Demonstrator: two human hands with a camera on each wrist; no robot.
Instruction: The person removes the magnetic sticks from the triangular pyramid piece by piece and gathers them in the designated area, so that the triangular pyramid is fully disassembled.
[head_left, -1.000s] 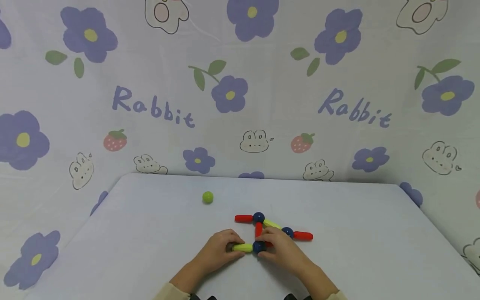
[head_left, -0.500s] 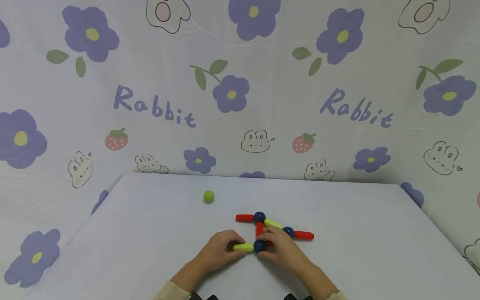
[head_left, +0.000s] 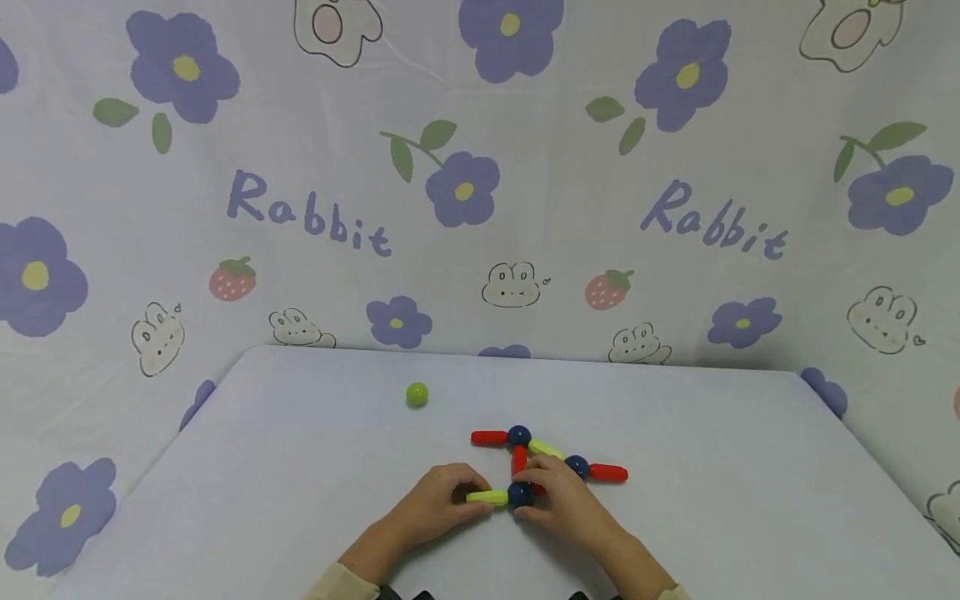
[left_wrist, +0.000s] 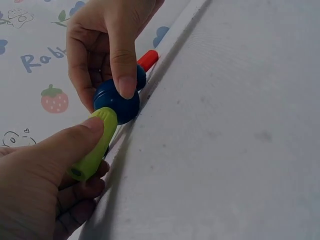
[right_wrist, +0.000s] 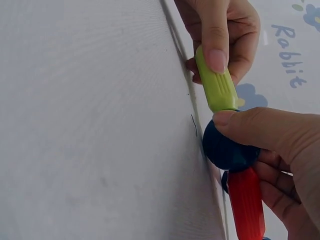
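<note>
My left hand point(head_left: 444, 502) pinches a yellow-green toy building rod point(head_left: 487, 497) between thumb and fingers. That rod's right end meets a navy ball point(head_left: 520, 495), which my right hand point(head_left: 564, 502) grips with thumb and fingertips. From this ball a red rod point(head_left: 519, 460) runs back to a second navy ball point(head_left: 519, 436). Another red rod point(right_wrist: 246, 202) leads off the gripped ball beneath my right hand, partly hidden in the head view. A yellow-green rod point(head_left: 546, 449) slants from the second ball to a third navy ball point(head_left: 576, 467).
Red rods stick out sideways from the frame, one on the left point(head_left: 489, 437) and one on the right point(head_left: 608, 473). A loose lime-green ball point(head_left: 417, 395) lies farther back on the white table point(head_left: 315, 417). Behind the table hangs a patterned cloth point(head_left: 555, 225).
</note>
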